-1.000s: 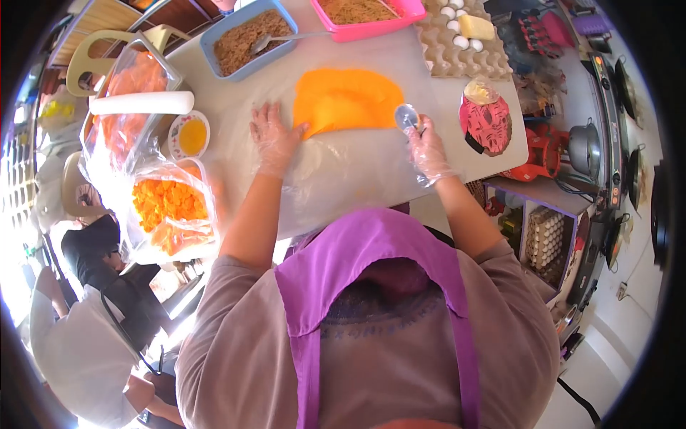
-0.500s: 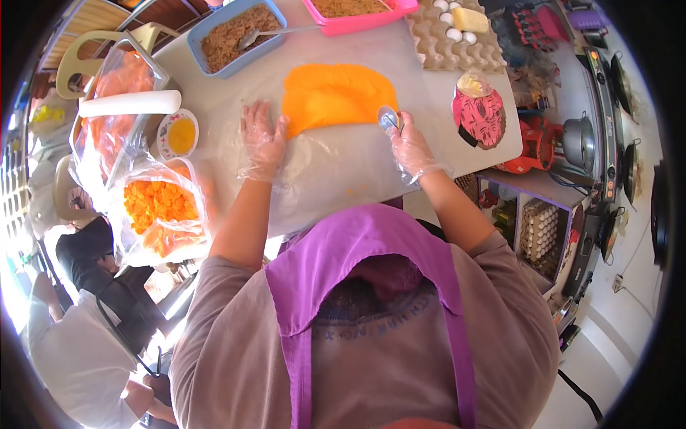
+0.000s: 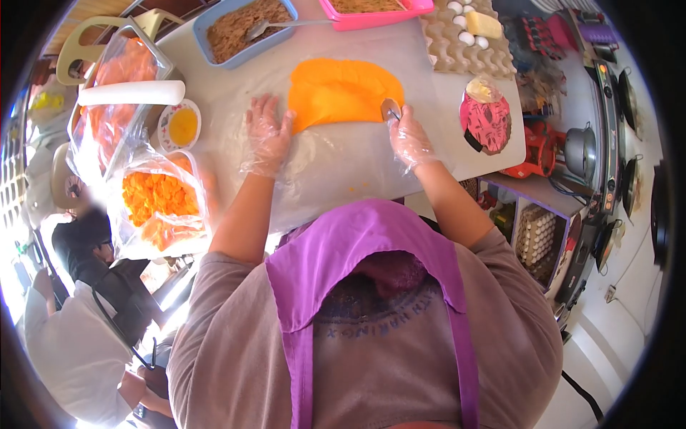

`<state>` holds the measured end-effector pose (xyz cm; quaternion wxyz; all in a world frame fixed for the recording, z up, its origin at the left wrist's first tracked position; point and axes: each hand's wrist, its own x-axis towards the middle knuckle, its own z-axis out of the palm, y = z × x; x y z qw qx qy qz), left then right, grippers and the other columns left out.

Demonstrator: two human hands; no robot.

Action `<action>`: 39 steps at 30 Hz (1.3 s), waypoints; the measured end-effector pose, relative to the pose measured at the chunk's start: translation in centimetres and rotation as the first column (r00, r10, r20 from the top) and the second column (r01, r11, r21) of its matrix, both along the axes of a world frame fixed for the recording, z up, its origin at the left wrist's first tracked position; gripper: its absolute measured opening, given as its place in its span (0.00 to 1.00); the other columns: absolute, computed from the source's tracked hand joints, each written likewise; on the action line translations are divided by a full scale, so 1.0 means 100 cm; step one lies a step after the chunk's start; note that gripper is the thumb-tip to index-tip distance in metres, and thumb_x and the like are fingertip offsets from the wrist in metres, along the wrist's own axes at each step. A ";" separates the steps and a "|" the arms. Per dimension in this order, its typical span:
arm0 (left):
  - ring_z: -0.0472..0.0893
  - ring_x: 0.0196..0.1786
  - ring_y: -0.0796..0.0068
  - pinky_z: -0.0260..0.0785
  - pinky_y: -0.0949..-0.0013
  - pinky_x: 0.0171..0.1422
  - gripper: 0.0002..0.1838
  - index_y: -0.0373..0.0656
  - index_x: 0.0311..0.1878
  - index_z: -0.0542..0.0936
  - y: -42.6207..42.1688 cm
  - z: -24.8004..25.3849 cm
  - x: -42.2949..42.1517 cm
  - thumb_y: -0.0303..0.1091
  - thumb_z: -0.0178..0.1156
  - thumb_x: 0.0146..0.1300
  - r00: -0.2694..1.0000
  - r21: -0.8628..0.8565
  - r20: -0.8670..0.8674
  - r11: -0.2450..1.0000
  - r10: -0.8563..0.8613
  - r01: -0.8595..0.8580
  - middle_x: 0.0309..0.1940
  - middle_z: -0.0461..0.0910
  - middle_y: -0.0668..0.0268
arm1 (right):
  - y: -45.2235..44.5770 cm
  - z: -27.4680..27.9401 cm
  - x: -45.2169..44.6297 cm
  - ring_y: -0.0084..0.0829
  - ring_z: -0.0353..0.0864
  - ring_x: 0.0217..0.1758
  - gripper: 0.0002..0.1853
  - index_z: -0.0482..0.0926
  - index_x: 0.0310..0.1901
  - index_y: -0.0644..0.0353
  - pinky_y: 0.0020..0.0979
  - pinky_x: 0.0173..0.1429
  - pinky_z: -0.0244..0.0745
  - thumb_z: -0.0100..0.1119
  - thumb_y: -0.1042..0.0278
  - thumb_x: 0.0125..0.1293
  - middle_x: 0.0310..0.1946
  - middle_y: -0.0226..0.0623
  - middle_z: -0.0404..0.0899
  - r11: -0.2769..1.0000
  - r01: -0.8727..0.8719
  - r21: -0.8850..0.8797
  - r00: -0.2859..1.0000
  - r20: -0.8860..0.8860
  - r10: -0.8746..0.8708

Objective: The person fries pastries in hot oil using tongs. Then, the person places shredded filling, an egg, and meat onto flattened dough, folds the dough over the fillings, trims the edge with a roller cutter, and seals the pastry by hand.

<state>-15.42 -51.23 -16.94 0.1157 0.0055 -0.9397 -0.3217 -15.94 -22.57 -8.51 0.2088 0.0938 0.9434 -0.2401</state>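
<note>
A flattened sheet of orange dough (image 3: 343, 89) lies on clear plastic over the table, its lower edge fairly straight. In a thin transparent glove, my left hand (image 3: 268, 136) rests flat with fingers spread, thumb at the dough's left edge. My right hand (image 3: 412, 139), gloved the same way, is closed around the handle of a small wheel cutter (image 3: 390, 109). The cutter's round metal disc is at the dough's lower right corner; its handle is mostly hidden by my fingers.
Left stand a white rolling pin (image 3: 132, 94), a bowl of yellow liquid (image 3: 163, 134) and bagged orange dough (image 3: 157, 193). Behind are a blue tub (image 3: 246, 56) of brown filling, a pink tub (image 3: 379, 20) and an egg tray (image 3: 446, 57). Another person (image 3: 78, 350) is lower left.
The wheel cutter has turned so its disc faces differently at the dough's right corner. My left hand stays beside the dough. The whole view has shifted slightly.
</note>
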 end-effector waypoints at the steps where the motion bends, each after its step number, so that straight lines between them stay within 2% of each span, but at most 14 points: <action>1: 0.62 0.73 0.47 0.49 0.45 0.77 0.24 0.43 0.60 0.76 0.000 0.000 0.000 0.46 0.62 0.65 1.000 0.001 0.001 1.000 -0.004 0.004 0.65 0.71 0.53 | 0.000 -0.001 -0.003 0.58 0.80 0.43 0.20 0.58 0.60 0.67 0.52 0.50 0.72 0.43 0.63 0.73 0.37 0.59 0.80 1.000 -0.007 0.006 1.000 -0.010 0.007; 6: 0.63 0.73 0.47 0.48 0.45 0.77 0.24 0.43 0.60 0.76 0.000 -0.002 -0.001 0.46 0.61 0.65 1.000 0.008 -0.004 1.000 -0.008 0.008 0.64 0.72 0.54 | -0.002 -0.009 -0.024 0.58 0.80 0.42 0.19 0.58 0.59 0.67 0.52 0.48 0.72 0.43 0.64 0.73 0.35 0.59 0.80 0.999 -0.045 -0.001 0.998 -0.040 0.045; 9: 0.63 0.73 0.48 0.47 0.45 0.77 0.24 0.43 0.59 0.77 0.000 0.003 -0.001 0.46 0.61 0.65 1.000 0.004 0.027 1.000 -0.009 0.009 0.65 0.72 0.55 | -0.004 -0.005 -0.035 0.59 0.79 0.50 0.25 0.57 0.65 0.69 0.49 0.56 0.71 0.45 0.61 0.73 0.43 0.63 0.79 0.999 -0.047 0.010 0.998 0.035 0.046; 12: 0.62 0.73 0.49 0.46 0.46 0.78 0.23 0.44 0.60 0.77 0.002 0.005 -0.001 0.46 0.60 0.66 0.999 0.009 0.044 1.000 0.000 0.000 0.65 0.72 0.56 | -0.005 0.002 -0.045 0.59 0.79 0.49 0.26 0.57 0.65 0.70 0.50 0.54 0.72 0.45 0.61 0.73 0.41 0.63 0.79 0.993 -0.101 0.053 0.994 0.056 0.098; 15: 0.61 0.74 0.50 0.46 0.48 0.79 0.21 0.45 0.61 0.76 0.002 0.005 -0.001 0.43 0.57 0.68 0.999 0.006 0.053 1.000 0.000 0.000 0.66 0.71 0.57 | -0.003 -0.004 -0.054 0.59 0.79 0.47 0.26 0.58 0.65 0.67 0.51 0.52 0.72 0.46 0.60 0.73 0.40 0.61 0.80 0.984 -0.161 0.076 0.987 0.024 0.159; 20: 0.61 0.74 0.50 0.45 0.47 0.78 0.21 0.45 0.61 0.76 0.002 0.003 0.000 0.42 0.58 0.67 0.999 0.010 0.037 1.000 0.009 -0.010 0.65 0.72 0.57 | -0.004 -0.001 -0.072 0.58 0.80 0.46 0.22 0.60 0.63 0.57 0.53 0.51 0.72 0.46 0.59 0.72 0.41 0.55 0.81 0.958 -0.250 0.142 0.968 0.059 0.244; 24: 0.62 0.74 0.50 0.47 0.46 0.78 0.20 0.45 0.60 0.77 0.002 0.003 0.000 0.41 0.58 0.67 0.999 0.012 0.040 1.000 0.015 -0.015 0.64 0.72 0.57 | -0.004 -0.001 -0.087 0.59 0.79 0.46 0.20 0.60 0.63 0.55 0.54 0.48 0.71 0.45 0.59 0.73 0.41 0.55 0.81 0.912 -0.376 0.165 0.927 0.061 0.371; 27: 0.61 0.74 0.52 0.46 0.46 0.78 0.23 0.44 0.60 0.77 0.001 0.003 0.000 0.47 0.58 0.67 0.998 0.027 0.063 1.000 0.010 -0.012 0.65 0.72 0.56 | -0.012 0.002 -0.096 0.58 0.79 0.46 0.20 0.60 0.63 0.53 0.54 0.48 0.71 0.46 0.60 0.73 0.41 0.54 0.81 0.873 -0.448 0.191 0.894 0.072 0.443; 33: 0.60 0.75 0.53 0.46 0.47 0.78 0.23 0.44 0.60 0.77 0.001 0.008 0.000 0.46 0.57 0.67 0.995 0.032 0.101 0.999 0.009 -0.012 0.66 0.71 0.57 | -0.031 0.009 -0.110 0.58 0.80 0.45 0.15 0.65 0.57 0.56 0.53 0.49 0.73 0.43 0.63 0.72 0.42 0.53 0.82 0.776 -0.600 0.194 0.793 0.013 0.609; 36: 0.60 0.75 0.53 0.45 0.48 0.79 0.23 0.44 0.60 0.77 0.001 0.006 0.000 0.46 0.56 0.68 0.995 0.034 0.096 0.999 0.012 -0.015 0.67 0.70 0.58 | -0.044 0.018 -0.117 0.56 0.80 0.45 0.15 0.67 0.56 0.57 0.52 0.48 0.73 0.40 0.63 0.72 0.42 0.53 0.82 0.683 -0.684 0.257 0.719 0.078 0.691; 39: 0.60 0.75 0.54 0.45 0.48 0.79 0.23 0.45 0.61 0.77 0.001 0.006 0.000 0.46 0.56 0.68 0.994 0.026 0.108 0.999 0.016 -0.019 0.67 0.70 0.59 | -0.048 0.015 -0.123 0.56 0.81 0.44 0.15 0.67 0.55 0.56 0.53 0.48 0.74 0.37 0.63 0.72 0.42 0.53 0.82 0.664 -0.702 0.255 0.698 0.067 0.713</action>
